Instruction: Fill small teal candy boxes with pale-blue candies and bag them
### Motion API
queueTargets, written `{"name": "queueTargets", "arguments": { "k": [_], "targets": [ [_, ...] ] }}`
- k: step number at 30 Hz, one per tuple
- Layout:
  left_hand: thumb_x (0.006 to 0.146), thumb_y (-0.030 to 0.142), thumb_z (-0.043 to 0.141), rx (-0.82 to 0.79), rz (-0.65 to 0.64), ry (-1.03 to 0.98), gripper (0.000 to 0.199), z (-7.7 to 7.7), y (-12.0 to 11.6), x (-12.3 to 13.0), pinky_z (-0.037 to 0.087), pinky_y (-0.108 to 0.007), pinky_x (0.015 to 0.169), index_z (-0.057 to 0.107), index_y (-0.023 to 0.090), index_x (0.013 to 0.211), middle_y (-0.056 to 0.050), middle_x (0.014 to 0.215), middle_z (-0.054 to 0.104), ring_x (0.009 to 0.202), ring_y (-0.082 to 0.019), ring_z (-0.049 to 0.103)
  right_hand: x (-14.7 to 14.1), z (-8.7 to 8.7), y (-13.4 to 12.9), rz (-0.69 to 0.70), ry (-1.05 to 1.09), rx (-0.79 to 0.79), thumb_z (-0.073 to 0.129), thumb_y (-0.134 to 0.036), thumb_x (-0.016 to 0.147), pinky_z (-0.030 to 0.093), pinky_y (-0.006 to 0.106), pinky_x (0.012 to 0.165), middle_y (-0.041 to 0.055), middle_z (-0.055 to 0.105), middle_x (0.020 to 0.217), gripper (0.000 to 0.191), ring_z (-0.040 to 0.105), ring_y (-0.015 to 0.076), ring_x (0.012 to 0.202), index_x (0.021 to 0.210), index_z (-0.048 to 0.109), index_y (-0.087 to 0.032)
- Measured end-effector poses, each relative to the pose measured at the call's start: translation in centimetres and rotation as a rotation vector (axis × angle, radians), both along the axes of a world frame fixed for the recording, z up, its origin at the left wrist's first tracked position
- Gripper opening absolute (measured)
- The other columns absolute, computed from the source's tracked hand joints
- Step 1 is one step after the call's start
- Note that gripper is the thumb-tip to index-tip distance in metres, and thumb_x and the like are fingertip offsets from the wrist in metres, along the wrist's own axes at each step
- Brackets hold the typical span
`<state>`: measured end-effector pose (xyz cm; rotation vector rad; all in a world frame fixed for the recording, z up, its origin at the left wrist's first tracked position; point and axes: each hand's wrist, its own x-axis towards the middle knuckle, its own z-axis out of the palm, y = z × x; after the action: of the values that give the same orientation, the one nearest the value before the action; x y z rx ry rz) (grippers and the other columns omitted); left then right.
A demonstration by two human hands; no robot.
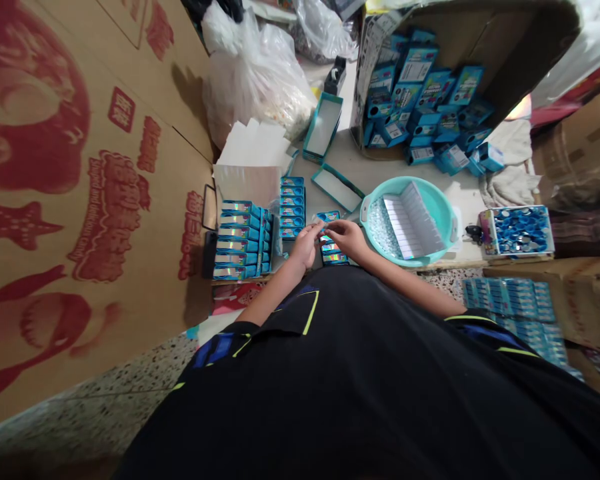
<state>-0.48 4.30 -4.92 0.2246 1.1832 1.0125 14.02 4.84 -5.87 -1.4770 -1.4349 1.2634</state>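
My left hand (306,247) and my right hand (349,239) meet close to my body, fingertips pinched together. Whatever lies between them is too small to make out. Just below and between the hands is a short row of small blue boxes (334,257) with shiny labels. Left of my left hand stands another row of blue boxes (293,208) with round recesses. Beyond it are stacked blue packs (237,237). To the right of my right hand sits a turquoise basin (449,213) holding clear beads (383,227) and a white divided card strip (414,223).
A big printed carton (130,167) walls off the left. At the back stand a white plastic bag (260,73), blue open trays (324,127) and a carton (505,73) of blue boxes. A box of blue-and-white pieces (524,230) is at the right edge.
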Motion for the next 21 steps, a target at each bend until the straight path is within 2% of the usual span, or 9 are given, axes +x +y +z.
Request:
{"name": "queueTargets", "arguments": {
  "k": [4, 9, 13, 18, 21],
  "targets": [
    [0.071, 0.035, 0.088, 0.052, -0.009, 0.070, 0.029, -1.7, 0.2, -0.3, 0.050, -0.023, 0.072, 0.068, 0.017, 0.082, -0.001, 0.083, 0.070, 0.083, -0.014, 0.068, 0.4, -0.3, 0.1, 0.039, -0.065, -0.011, 0.065, -0.049, 0.081, 0.041, 0.028, 0.061, 0.0023, 0.066, 0.067, 0.033, 0.056, 0.0162, 0.063, 0.077, 0.071, -0.017],
    [0.066, 0.032, 0.089, 0.159, 0.068, 0.240, 0.033, -3.5, 0.7, -0.7, 0.052, -0.027, 0.078, 0.072, 0.016, 0.089, -0.001, 0.079, 0.071, 0.074, -0.013, 0.067, 1.1, -0.7, 0.8, 0.153, -0.250, -0.052, 0.064, -0.038, 0.081, 0.033, 0.027, 0.058, -0.0002, 0.060, 0.061, 0.026, 0.049, 0.0134, 0.060, 0.075, 0.072, -0.014],
    [0.069, 0.032, 0.085, 0.229, -0.045, 0.340, 0.028, -4.1, 0.9, -1.1, 0.054, -0.029, 0.078, 0.073, 0.016, 0.088, -0.004, 0.080, 0.073, 0.076, -0.015, 0.069, 2.1, -1.0, 1.3, 0.228, -0.356, -0.080, 0.067, -0.034, 0.078, 0.029, 0.027, 0.058, -0.0011, 0.058, 0.059, 0.022, 0.046, 0.0125, 0.059, 0.074, 0.073, -0.014],
    [0.075, 0.032, 0.080, 0.232, -0.055, 0.508, 0.022, -5.0, 0.8, -1.2, 0.054, -0.029, 0.079, 0.073, 0.017, 0.089, -0.006, 0.087, 0.074, 0.081, -0.017, 0.069, 2.9, -1.0, 2.2, 0.291, -0.437, -0.087, 0.061, -0.048, 0.087, 0.027, 0.028, 0.057, 0.0000, 0.058, 0.059, 0.040, 0.045, 0.0126, 0.058, 0.075, 0.074, -0.013],
    [0.077, 0.030, 0.078, 0.218, -0.026, 0.564, 0.017, -6.0, 0.9, -0.7, 0.054, -0.031, 0.085, 0.072, 0.016, 0.085, -0.007, 0.087, 0.075, 0.085, -0.019, 0.070, 2.8, -1.1, 3.1, 0.297, -0.514, -0.081, 0.056, -0.045, 0.091, 0.025, 0.029, 0.057, 0.0016, 0.060, 0.060, 0.040, 0.045, 0.0132, 0.059, 0.074, 0.074, -0.013]
  ]
}}
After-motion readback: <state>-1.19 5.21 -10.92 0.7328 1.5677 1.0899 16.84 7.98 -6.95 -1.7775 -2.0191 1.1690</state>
